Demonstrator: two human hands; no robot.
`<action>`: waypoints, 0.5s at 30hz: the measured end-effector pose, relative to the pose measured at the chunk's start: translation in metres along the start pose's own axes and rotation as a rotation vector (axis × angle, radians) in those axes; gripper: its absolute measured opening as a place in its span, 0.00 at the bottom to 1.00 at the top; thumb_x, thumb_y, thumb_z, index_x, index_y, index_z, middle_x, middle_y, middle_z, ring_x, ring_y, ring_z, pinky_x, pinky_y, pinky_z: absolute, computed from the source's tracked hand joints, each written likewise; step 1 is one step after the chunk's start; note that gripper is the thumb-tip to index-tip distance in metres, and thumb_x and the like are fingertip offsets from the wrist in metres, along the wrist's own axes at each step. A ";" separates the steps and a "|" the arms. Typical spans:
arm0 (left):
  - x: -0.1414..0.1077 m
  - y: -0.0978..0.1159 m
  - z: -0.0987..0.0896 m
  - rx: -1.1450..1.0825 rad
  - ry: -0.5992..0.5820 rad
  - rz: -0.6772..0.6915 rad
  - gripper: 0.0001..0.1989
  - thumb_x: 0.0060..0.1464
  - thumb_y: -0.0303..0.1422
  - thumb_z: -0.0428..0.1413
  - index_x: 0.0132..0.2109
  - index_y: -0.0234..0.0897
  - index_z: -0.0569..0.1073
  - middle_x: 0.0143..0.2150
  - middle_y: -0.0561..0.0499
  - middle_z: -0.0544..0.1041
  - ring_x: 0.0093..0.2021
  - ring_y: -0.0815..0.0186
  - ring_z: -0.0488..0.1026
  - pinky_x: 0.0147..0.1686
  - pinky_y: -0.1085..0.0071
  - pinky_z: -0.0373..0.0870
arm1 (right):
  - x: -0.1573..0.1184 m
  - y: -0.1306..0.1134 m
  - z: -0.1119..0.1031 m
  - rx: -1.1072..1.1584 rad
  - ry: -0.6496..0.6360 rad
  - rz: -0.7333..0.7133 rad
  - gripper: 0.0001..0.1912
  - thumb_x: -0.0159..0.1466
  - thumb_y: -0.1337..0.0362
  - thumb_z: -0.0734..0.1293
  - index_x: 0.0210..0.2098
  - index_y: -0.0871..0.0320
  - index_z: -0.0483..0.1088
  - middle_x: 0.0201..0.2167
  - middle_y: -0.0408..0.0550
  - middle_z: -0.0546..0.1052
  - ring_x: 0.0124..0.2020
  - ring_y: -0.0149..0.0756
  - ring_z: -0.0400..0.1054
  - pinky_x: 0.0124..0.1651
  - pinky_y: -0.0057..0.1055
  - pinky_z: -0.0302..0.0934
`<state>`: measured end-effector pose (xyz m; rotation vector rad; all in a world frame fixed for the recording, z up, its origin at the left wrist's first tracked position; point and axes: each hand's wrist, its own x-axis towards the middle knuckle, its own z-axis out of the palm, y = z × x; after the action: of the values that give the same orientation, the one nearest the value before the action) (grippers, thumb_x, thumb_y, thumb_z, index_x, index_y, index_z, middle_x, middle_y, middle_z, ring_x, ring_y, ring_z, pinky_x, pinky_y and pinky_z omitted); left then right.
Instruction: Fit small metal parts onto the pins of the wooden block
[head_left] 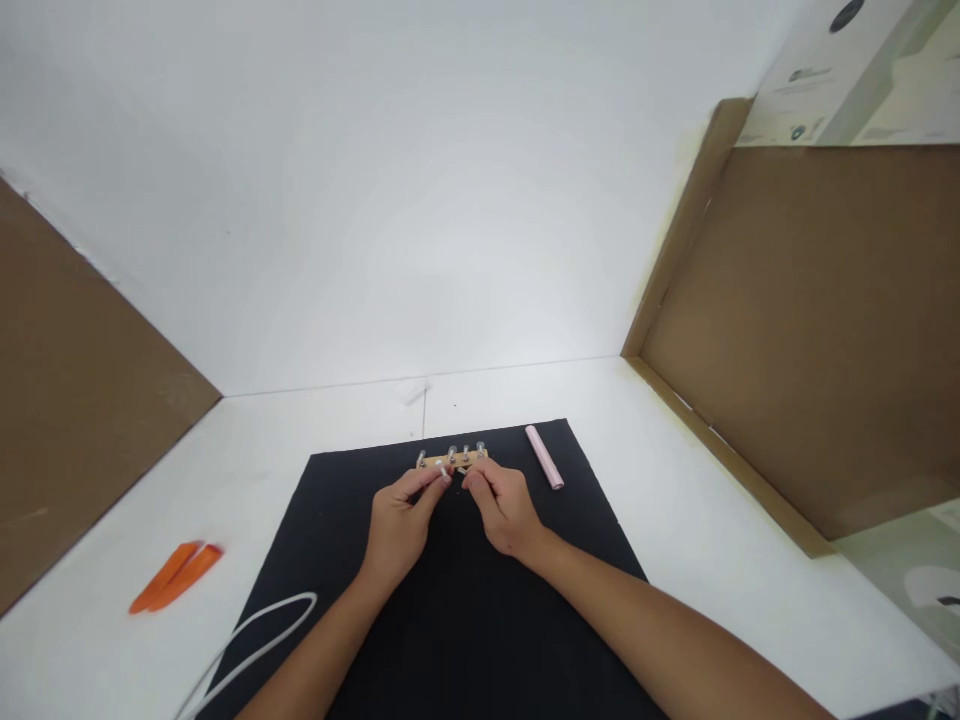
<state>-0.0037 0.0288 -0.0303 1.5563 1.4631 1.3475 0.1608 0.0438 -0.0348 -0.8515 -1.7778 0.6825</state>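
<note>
A person's left hand [400, 520] pinches a small clear piece [441, 468] between thumb and fingers at lower center of the frame, while the right hand [510, 505], also narrowed, grips a slim pale piece [463, 471], too small to identify. The 2 hands meet closely, likely for fine control. Just beyond the fingertips, a tan rack [436, 461] holds at least 4 small clear pieces, apparently to keep them upright and within reach. All sit over a black mat [465, 620], which probably makes pale parts easier to see. A pink roll [544, 457] lies right of the hands, apart from the work; a white cable [262, 620] loops at lower left.
</note>
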 end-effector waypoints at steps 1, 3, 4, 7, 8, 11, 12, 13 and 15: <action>0.000 -0.001 0.000 0.006 -0.008 0.009 0.11 0.54 0.38 0.58 0.42 0.39 0.81 0.43 0.50 0.82 0.45 0.60 0.78 0.49 0.66 0.73 | 0.000 0.000 0.000 -0.005 -0.014 -0.008 0.15 0.70 0.62 0.55 0.32 0.58 0.70 0.24 0.43 0.71 0.25 0.31 0.65 0.32 0.27 0.56; 0.001 -0.004 -0.001 0.032 -0.027 0.035 0.12 0.56 0.38 0.56 0.43 0.38 0.80 0.44 0.49 0.82 0.46 0.60 0.77 0.49 0.66 0.73 | -0.001 0.001 0.001 -0.016 -0.031 -0.023 0.15 0.70 0.62 0.55 0.32 0.58 0.70 0.24 0.44 0.71 0.26 0.31 0.65 0.32 0.27 0.56; 0.001 -0.005 -0.001 0.049 -0.038 0.054 0.12 0.57 0.38 0.56 0.43 0.38 0.80 0.44 0.49 0.81 0.46 0.60 0.77 0.49 0.66 0.72 | -0.001 0.001 0.001 -0.019 -0.037 -0.030 0.15 0.70 0.62 0.55 0.32 0.58 0.70 0.25 0.44 0.72 0.26 0.31 0.65 0.32 0.27 0.56; 0.000 -0.007 -0.001 0.095 -0.073 0.122 0.12 0.58 0.37 0.54 0.44 0.38 0.79 0.44 0.48 0.81 0.45 0.61 0.77 0.48 0.66 0.73 | -0.001 0.002 0.002 -0.039 -0.049 -0.040 0.16 0.70 0.62 0.55 0.32 0.58 0.69 0.24 0.43 0.71 0.25 0.31 0.64 0.32 0.27 0.56; 0.000 -0.007 -0.001 0.103 -0.081 0.140 0.12 0.58 0.37 0.54 0.44 0.39 0.79 0.44 0.48 0.81 0.45 0.61 0.77 0.47 0.66 0.73 | -0.001 0.002 0.003 -0.047 -0.055 -0.042 0.16 0.70 0.62 0.55 0.31 0.58 0.69 0.23 0.43 0.71 0.25 0.31 0.64 0.31 0.27 0.56; 0.000 -0.006 -0.001 0.102 -0.084 0.149 0.11 0.58 0.36 0.55 0.43 0.39 0.79 0.43 0.49 0.81 0.44 0.61 0.77 0.47 0.66 0.73 | -0.001 0.002 0.003 -0.072 -0.081 -0.050 0.16 0.70 0.61 0.55 0.31 0.57 0.69 0.23 0.43 0.70 0.24 0.31 0.64 0.31 0.27 0.56; 0.000 -0.005 -0.001 0.100 -0.082 0.138 0.11 0.58 0.36 0.55 0.43 0.39 0.79 0.43 0.49 0.81 0.44 0.61 0.78 0.47 0.66 0.74 | -0.001 0.002 0.002 -0.078 -0.092 -0.052 0.16 0.70 0.61 0.55 0.31 0.57 0.68 0.23 0.43 0.70 0.25 0.31 0.64 0.31 0.27 0.55; 0.000 -0.004 -0.001 0.098 -0.080 0.122 0.11 0.57 0.37 0.55 0.43 0.39 0.79 0.43 0.50 0.81 0.44 0.61 0.78 0.47 0.66 0.74 | -0.001 0.002 0.002 -0.084 -0.100 -0.053 0.16 0.70 0.61 0.55 0.31 0.57 0.68 0.24 0.43 0.70 0.25 0.31 0.64 0.31 0.27 0.55; 0.000 -0.003 -0.002 0.095 -0.084 0.089 0.11 0.57 0.37 0.55 0.43 0.40 0.79 0.42 0.50 0.81 0.43 0.61 0.78 0.46 0.67 0.74 | -0.001 0.001 0.002 -0.094 -0.109 -0.055 0.16 0.70 0.62 0.55 0.31 0.57 0.68 0.24 0.43 0.70 0.25 0.31 0.64 0.31 0.27 0.55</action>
<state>-0.0065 0.0292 -0.0330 1.7359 1.4404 1.2622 0.1595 0.0435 -0.0369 -0.8391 -1.9364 0.6237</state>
